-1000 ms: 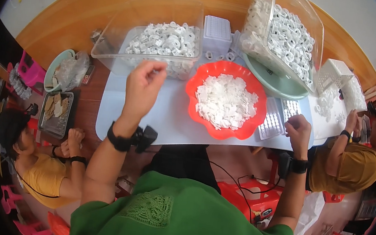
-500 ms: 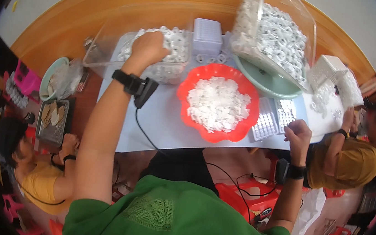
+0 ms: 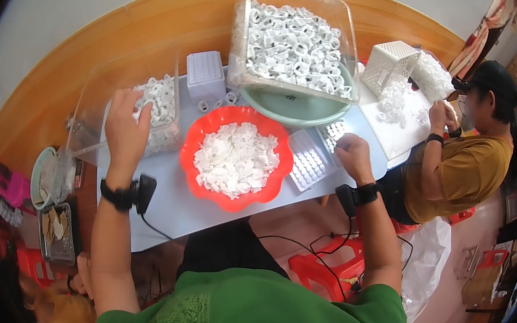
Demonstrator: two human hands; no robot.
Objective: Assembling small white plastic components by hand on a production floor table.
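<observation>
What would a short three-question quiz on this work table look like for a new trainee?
1. True or false: the left hand rests on the clear bin of white rings.
2. What fills the red bowl? A) small white pieces B) green beads C) water
3. Fill in: the right hand sits at the gridded ______ beside the red bowl.

Key: 1 true; 2 A; 3 tray
</observation>
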